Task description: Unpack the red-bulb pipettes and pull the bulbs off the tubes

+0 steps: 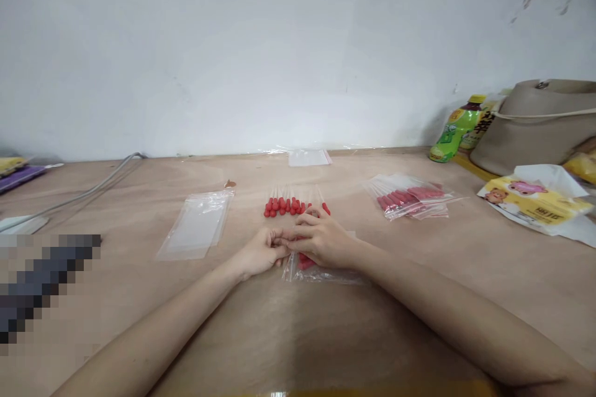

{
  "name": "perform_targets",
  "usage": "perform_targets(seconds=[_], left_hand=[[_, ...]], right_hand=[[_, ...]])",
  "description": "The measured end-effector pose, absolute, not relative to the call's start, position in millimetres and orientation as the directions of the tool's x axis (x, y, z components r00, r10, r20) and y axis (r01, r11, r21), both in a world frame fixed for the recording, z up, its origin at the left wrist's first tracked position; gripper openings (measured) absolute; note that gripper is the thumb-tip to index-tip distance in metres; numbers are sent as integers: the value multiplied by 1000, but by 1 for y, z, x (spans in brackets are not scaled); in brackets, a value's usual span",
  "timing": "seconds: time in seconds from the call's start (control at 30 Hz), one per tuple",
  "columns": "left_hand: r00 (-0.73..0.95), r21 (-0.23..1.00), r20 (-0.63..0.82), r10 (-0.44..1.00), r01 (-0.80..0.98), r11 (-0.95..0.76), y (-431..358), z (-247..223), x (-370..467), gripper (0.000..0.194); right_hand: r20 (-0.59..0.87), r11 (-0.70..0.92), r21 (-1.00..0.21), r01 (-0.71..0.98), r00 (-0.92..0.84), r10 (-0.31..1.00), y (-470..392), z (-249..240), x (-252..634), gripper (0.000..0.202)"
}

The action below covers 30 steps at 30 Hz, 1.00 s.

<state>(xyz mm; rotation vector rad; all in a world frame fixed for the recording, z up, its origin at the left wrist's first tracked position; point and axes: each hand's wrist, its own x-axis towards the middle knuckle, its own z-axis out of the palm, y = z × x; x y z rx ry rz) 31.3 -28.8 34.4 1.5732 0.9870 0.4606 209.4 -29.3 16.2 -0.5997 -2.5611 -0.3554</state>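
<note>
My left hand [263, 253] is closed, its fingertips pinched at the left end of a clear zip bag [326, 275] lying on the table. My right hand [328, 240] bends over the same bag, fingers closed at its edge and meeting those of the left. Red handles [305, 262] show inside the bag, partly covered by my right hand. Just beyond my hands lies a row of small red-handled tools [282, 206] with thin shafts pointing toward the wall; they look like small screwdrivers. The right hand hides part of that row.
Flat clear bags [198, 226] lie to the left, and more bags [308, 158] by the wall. Filled bags of red-handled tools [410, 198] are piled right. Farther right are a green bottle [456, 131], a beige handbag [535, 127] and a yellow packet [535, 201]. A grey cable [93, 187] crosses the left.
</note>
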Motion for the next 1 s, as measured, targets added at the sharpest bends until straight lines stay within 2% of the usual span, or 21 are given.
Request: perform_targets(seconds=[0.1, 0.2, 0.3, 0.4, 0.5, 0.67, 0.77, 0.9, 1.0], left_hand=[[572, 932, -214, 792, 363, -10, -29, 33, 30, 23], [557, 877, -112, 823, 445, -182, -29, 25, 28, 20], [520, 695, 144, 842, 552, -460, -28, 15, 26, 20], [549, 505, 339, 764, 578, -641, -27, 7, 25, 18], [596, 413, 353, 721, 593, -692, -27, 3, 26, 18], [622, 334, 326, 712, 628, -703, -29, 2, 31, 32], [611, 334, 314, 727, 646, -686, -29, 3, 31, 34], [577, 344, 332, 746, 663, -665, -28, 4, 28, 20], [565, 364, 336, 754, 661, -657, -30, 5, 25, 17]], right_hand=[[558, 881, 148, 450, -773, 301, -25, 11, 209, 18], [624, 864, 159, 477, -727, 287, -23, 6, 210, 18], [664, 840, 162, 517, -687, 295, -24, 4, 212, 17], [660, 832, 175, 526, -690, 297, -26, 6, 212, 18], [627, 827, 204, 524, -719, 301, -27, 7, 211, 19], [587, 862, 188, 471, -757, 286, -26, 7, 210, 19], [575, 884, 135, 448, -762, 299, -29, 9, 211, 20], [541, 895, 40, 444, -763, 354, -36, 17, 215, 19], [533, 900, -47, 433, -751, 389, -41, 21, 220, 16]])
